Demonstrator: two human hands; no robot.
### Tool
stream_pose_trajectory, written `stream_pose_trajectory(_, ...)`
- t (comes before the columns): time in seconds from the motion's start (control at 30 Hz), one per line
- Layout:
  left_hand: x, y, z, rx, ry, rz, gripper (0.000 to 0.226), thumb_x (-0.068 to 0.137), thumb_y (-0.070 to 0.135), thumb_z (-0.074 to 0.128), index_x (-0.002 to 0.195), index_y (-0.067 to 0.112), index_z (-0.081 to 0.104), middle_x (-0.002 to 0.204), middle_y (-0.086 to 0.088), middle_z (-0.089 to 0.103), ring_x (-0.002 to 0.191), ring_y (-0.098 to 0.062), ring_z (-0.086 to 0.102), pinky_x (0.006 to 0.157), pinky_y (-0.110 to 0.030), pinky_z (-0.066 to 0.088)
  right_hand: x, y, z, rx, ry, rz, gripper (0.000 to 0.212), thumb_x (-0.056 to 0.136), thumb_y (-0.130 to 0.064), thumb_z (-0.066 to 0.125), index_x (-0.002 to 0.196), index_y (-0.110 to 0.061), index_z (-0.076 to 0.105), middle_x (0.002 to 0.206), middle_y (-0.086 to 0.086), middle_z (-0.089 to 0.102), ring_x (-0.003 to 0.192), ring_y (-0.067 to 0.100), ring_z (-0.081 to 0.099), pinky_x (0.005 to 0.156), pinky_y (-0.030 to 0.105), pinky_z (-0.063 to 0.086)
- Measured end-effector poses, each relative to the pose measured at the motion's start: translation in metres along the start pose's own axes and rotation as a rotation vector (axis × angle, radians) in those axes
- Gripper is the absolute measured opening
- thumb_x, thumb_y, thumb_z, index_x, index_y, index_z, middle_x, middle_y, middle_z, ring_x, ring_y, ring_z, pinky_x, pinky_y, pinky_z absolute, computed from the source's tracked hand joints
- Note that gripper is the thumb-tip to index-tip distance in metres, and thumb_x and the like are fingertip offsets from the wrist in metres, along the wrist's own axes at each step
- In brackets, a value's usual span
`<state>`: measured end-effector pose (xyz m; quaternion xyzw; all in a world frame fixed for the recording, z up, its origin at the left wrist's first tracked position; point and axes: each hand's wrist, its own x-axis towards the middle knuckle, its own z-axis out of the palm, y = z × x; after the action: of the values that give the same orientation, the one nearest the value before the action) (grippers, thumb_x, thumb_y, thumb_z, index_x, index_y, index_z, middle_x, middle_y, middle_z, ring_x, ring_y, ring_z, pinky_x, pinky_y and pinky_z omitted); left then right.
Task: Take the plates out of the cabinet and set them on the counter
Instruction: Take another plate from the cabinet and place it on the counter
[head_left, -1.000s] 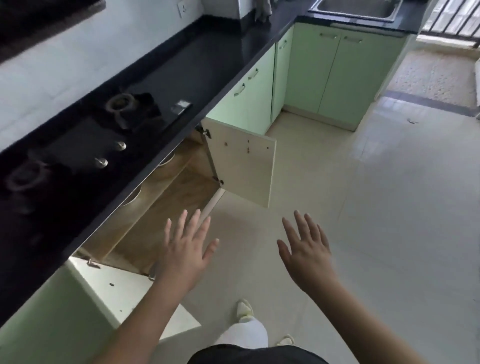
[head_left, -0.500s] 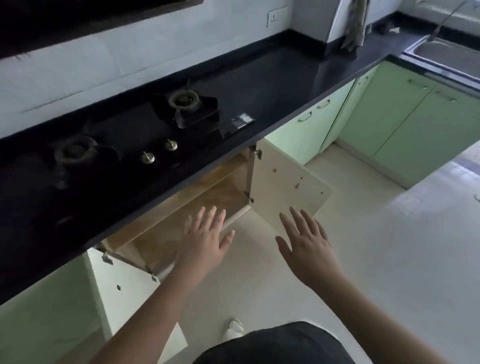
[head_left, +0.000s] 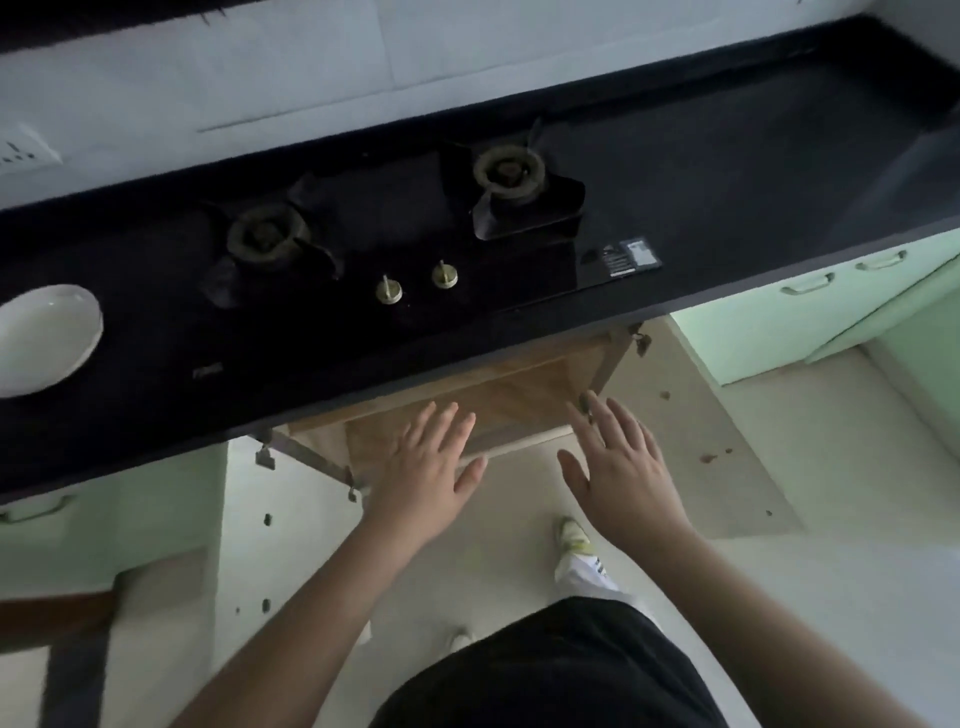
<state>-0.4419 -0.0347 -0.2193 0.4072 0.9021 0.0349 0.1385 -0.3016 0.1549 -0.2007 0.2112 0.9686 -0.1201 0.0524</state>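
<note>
Both hands closer to the cabinet (head_left: 519, 395) now: left hand (head_left: 426, 467) and right hand (head_left: 618, 467) empty, fingers spread, apart, ready to reach in. Plate (head_left: 44, 338) on bench (head_left: 727, 182) at 10 o'clock.

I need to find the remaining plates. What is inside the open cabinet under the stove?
Only bare wooden shelf boards show inside the cabinet. The black counter covers most of its interior, so no plates are visible there.

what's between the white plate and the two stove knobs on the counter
In the head view, the left burner with its dark pan support lies between the white plate and the knobs.
</note>
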Motion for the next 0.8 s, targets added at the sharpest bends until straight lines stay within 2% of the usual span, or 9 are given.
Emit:
stream_pose_trajectory(0.13,0.036,0.005,0.009,-0.042,-0.035,-0.076,0.072,0.094,0.062,0.010,0.155,0.026,0.021,0.165,0.001,0.015,0.152,-0.022,0.007,0.120,-0.044,0.020,0.055,0.035,0.009,0.046,-0.035,-0.147,0.059,0.100,-0.044,0.037,0.153,-0.024,0.021,0.162,0.004,0.019,0.149,0.025,0.014,0.118,0.038,0.006)
stream_pose_trajectory(0.2,0.051,0.003,0.014,-0.020,-0.019,-0.118,0.069,0.096,0.061,0.015,0.154,0.025,0.024,0.164,0.000,0.020,0.151,-0.023,0.011,0.119,-0.044,0.023,0.078,0.049,0.020,0.043,-0.074,-0.174,0.057,0.101,-0.044,0.034,0.153,-0.024,0.021,0.160,0.003,0.023,0.149,0.023,0.015,0.118,0.037,0.005)
stream_pose_trajectory(0.3,0.067,0.006,0.027,0.039,-0.031,-0.167,0.067,0.097,0.060,0.017,0.151,0.023,0.032,0.162,-0.002,0.027,0.150,-0.026,0.018,0.115,-0.050,0.028,0.099,0.059,0.045,0.029,-0.152,-0.203,0.056,0.101,-0.046,0.028,0.151,-0.022,0.026,0.158,0.003,0.029,0.147,0.023,0.019,0.119,0.038,0.012)
stream_pose_trajectory(0.4,0.076,0.012,0.057,0.050,-0.069,-0.201,0.068,0.097,0.060,0.015,0.153,0.024,0.030,0.163,-0.002,0.024,0.150,-0.027,0.016,0.118,-0.050,0.019,0.109,0.059,0.072,0.018,-0.180,-0.213,0.055,0.100,-0.043,0.033,0.150,-0.019,0.031,0.159,0.008,0.026,0.147,0.026,0.020,0.118,0.039,0.016)
stream_pose_trajectory(0.5,0.086,0.012,0.092,0.038,-0.073,-0.203,0.064,0.099,0.057,0.021,0.149,0.021,0.039,0.159,-0.004,0.034,0.148,-0.028,0.026,0.117,-0.049,0.022,0.124,0.061,0.102,0.021,-0.193,-0.189,0.056,0.100,-0.043,0.034,0.151,-0.020,0.028,0.159,0.009,0.026,0.147,0.027,0.020,0.118,0.040,0.017)
stream_pose_trajectory(0.57,0.095,0.007,0.116,0.037,-0.063,-0.201,0.062,0.099,0.057,0.024,0.148,0.022,0.041,0.158,-0.004,0.036,0.147,-0.028,0.028,0.117,-0.046,0.018,0.138,0.064,0.123,0.033,-0.176,-0.176,0.056,0.100,-0.043,0.034,0.151,-0.020,0.029,0.158,0.010,0.029,0.146,0.029,0.023,0.118,0.043,0.020)
stream_pose_trajectory(0.67,0.115,-0.008,0.151,0.031,-0.051,-0.210,0.063,0.100,0.059,0.021,0.151,0.025,0.032,0.162,-0.001,0.027,0.150,-0.027,0.019,0.117,-0.043,0.007,0.163,0.069,0.157,0.030,-0.140,-0.150,0.057,0.099,-0.046,0.032,0.150,-0.020,0.029,0.156,0.011,0.031,0.145,0.030,0.025,0.117,0.045,0.022)
stream_pose_trajectory(0.8,0.150,-0.023,0.187,0.067,0.008,-0.164,0.061,0.100,0.057,0.024,0.151,0.025,0.031,0.161,-0.004,0.029,0.149,-0.029,0.022,0.116,-0.046,0.009,0.207,0.072,0.201,0.067,-0.093,-0.118,0.060,0.095,-0.047,0.024,0.150,-0.023,0.027,0.156,0.008,0.030,0.144,0.031,0.025,0.116,0.047,0.024)
